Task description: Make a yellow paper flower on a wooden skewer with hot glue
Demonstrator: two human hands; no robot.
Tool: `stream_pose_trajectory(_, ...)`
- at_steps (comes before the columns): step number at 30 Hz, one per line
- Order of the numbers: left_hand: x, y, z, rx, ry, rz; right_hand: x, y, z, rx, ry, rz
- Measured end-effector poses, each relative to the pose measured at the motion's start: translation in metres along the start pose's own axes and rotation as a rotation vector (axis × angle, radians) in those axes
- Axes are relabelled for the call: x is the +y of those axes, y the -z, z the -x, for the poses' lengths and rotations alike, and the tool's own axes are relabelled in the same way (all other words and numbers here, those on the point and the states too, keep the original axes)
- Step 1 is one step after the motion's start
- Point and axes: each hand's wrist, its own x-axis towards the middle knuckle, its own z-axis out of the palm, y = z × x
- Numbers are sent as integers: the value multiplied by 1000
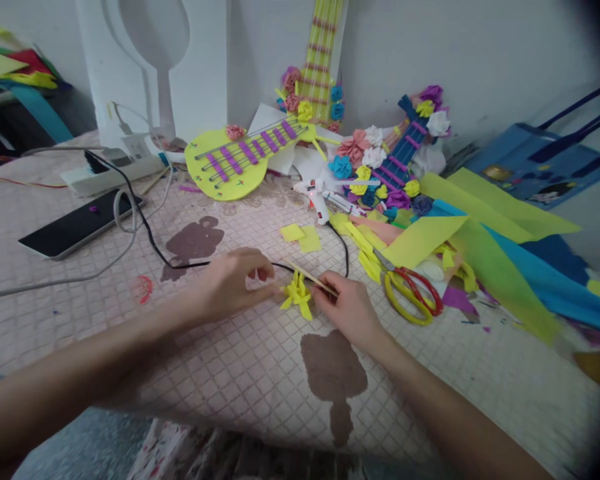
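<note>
A small yellow crepe-paper flower (297, 295) with loose strips sits between my two hands over the table. My right hand (350, 310) is closed around a thin wooden stick (307, 273), which slants across just above the flower. That hand's thumb side is close to the paper's right edge. My left hand (235, 285) curves in from the other side, with a gap between thumb and fingers. Its lower fingertip reaches the flower's left tip; whether it touches cannot be made out. Beyond the hands lie two yellow paper squares (310, 239) and a white glue gun (319, 203).
Scissors (405, 297) with red and yellow handles lie right of my right hand, beside coloured paper (425, 243). Paper-flowered guitar models (240, 160) stand behind. A black cable (153, 243) runs past my hands. A phone (75, 227) and power strip (105, 175) are left.
</note>
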Motion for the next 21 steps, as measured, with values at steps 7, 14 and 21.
stream_pose_trajectory(7,19,-26,6,-133,-56,2,-2,1,2,-39,-3,16)
stream_pose_trajectory(14,10,-22,2,-94,-77,9,-4,12,3,-49,-16,-24)
stream_pose_trajectory(21,-2,-9,-6,-77,-202,-153,2,20,3,-38,2,-55)
